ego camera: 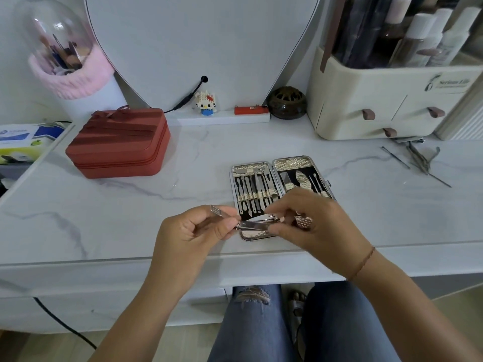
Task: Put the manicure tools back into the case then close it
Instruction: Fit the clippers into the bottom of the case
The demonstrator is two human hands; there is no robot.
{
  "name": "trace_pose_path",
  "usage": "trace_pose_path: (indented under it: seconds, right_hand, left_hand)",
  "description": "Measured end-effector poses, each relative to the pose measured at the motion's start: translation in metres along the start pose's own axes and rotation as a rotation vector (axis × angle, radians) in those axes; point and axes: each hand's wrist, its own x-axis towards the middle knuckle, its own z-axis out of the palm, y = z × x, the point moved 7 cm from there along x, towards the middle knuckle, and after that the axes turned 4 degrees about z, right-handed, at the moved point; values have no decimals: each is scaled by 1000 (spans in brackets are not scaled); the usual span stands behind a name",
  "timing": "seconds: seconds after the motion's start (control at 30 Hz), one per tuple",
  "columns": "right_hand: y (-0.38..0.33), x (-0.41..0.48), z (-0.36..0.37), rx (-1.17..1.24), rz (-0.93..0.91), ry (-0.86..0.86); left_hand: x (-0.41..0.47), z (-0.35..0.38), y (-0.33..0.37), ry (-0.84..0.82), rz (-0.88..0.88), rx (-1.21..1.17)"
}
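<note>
Head camera is showing a nail clipper (257,224) hovering just over the near edge of the open manicure case (295,161), which is lying flat on the marble table (125,205). The left hand (193,231) is pinching its left end; the right hand (316,223) is pinching its right end.

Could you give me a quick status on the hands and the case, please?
Left hand and right hand both pinch the clipper over the case. Case open. Loose tools lie far right.
</note>
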Motion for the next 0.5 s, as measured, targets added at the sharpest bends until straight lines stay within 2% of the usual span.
trace_pose_path:
  seconds: [0.13,0.3,0.5]
  right_hand:
    - [29,-5,-24,51,168,150]
    - [43,-9,-21,-54,216,76]
    - [45,-10,-20,-36,219,68]
  left_hand:
    - [-3,-8,-4,28,18,95]
    - [-2,-16,-5,42,-6,99]
    - [-1,-16,-12,34,-46,114]
